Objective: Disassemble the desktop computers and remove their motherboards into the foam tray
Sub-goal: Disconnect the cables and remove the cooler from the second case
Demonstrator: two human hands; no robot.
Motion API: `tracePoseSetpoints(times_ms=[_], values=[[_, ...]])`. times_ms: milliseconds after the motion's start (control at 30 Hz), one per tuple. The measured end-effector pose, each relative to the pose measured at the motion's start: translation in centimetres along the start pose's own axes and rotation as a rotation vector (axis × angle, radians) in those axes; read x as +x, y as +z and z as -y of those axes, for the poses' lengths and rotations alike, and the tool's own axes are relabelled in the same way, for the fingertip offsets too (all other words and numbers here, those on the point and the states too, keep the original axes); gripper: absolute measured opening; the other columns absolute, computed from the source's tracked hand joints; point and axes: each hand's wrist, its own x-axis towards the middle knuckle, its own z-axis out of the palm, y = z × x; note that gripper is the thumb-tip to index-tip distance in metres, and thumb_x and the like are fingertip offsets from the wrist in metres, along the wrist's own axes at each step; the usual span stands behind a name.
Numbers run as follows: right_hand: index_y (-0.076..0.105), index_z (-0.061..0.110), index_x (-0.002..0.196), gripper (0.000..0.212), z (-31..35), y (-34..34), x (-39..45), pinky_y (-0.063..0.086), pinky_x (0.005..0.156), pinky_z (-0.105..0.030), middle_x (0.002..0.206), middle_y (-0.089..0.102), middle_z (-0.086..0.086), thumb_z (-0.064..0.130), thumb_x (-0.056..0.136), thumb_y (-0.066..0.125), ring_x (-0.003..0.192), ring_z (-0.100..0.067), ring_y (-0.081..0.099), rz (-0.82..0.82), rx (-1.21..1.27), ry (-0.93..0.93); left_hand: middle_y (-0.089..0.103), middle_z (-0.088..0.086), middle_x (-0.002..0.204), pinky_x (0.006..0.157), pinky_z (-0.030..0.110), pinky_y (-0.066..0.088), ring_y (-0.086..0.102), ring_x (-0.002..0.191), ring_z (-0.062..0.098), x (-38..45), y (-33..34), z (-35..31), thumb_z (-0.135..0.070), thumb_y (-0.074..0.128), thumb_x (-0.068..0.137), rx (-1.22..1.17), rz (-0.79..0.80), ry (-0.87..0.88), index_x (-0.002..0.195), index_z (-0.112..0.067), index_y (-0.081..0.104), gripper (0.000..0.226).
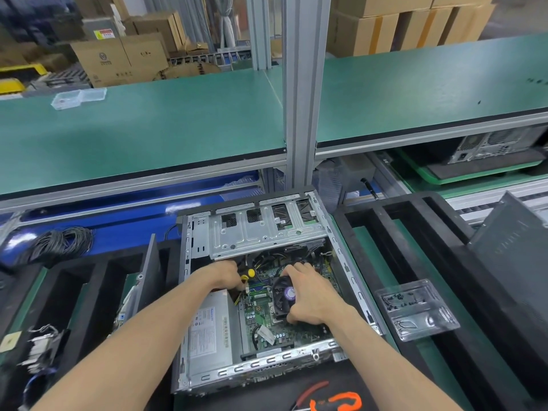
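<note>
An open desktop case [338, 241] lies flat in front of me, with a silver drive cage [252, 232] at its far end. Inside lie the green motherboard [261, 318] and a grey power supply [207, 330]. My right hand [308, 295] grips the black CPU cooler fan [283, 295], fingers curled over its far and near edges. My left hand [225, 272] reaches under the drive cage, fingers curled among the cables next to a yellow-tipped screwdriver [250, 273]. What the left hand holds is hidden. A black foam tray [382, 232] stands to the right.
A clear plastic box with screws [415, 312] rests on the right foam tray. A grey case panel [516, 250] leans at far right. Another black foam tray [98, 274] with a panel sits left, near coiled black cables [59, 241]. Orange-handled pliers [335, 400] lie at the near edge.
</note>
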Motion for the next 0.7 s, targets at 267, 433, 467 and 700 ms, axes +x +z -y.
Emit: tracePoseSetpoints(times_ms=[267,433,467,700], values=[[0.041,0.023,0.134,0.088,0.1,-0.2,-0.1,0.046,0.082,-0.034,0.125,0.048,0.002,0.04,0.059,0.085,0.117,-0.019,0.041,-0.007,0.013,0.01,0.078,0.0,0.086,0.096,0.03,0.052,0.069,0.083,0.012,0.9,0.4,-0.7,-0.028,0.056,0.099,-0.118,0.182,0.005,0.091,-0.005,0.073,0.03],[0.041,0.024,0.132,0.088,0.1,-0.1,-0.1,0.046,0.08,-0.034,0.124,0.049,0.003,0.041,0.058,0.085,0.115,-0.019,0.041,-0.016,0.014,0.009,0.069,-0.009,0.059,0.081,0.022,0.047,0.058,0.061,0.003,0.7,0.4,-1.9,-0.024,0.05,0.103,0.047,0.284,0.004,0.081,-0.008,0.076,0.037],[0.041,0.024,0.132,0.088,0.1,-0.1,-0.1,0.047,0.08,-0.034,0.124,0.049,0.003,0.041,0.058,0.084,0.115,-0.018,0.041,-0.017,0.015,0.01,0.067,-0.01,0.054,0.079,0.023,0.047,0.057,0.059,0.004,0.7,0.2,-2.1,-0.024,0.05,0.103,0.063,0.297,-0.002,0.077,-0.009,0.073,0.038],[0.041,0.024,0.132,0.089,0.1,-0.1,0.1,0.046,0.081,-0.034,0.124,0.048,0.003,0.041,0.057,0.086,0.115,-0.018,0.04,-0.014,0.036,0.006,0.065,-0.002,0.051,0.089,0.026,0.045,0.055,0.068,0.01,1.8,0.3,-3.2,-0.018,0.044,0.106,-0.057,0.4,-0.17,0.074,-0.006,0.06,0.038]])
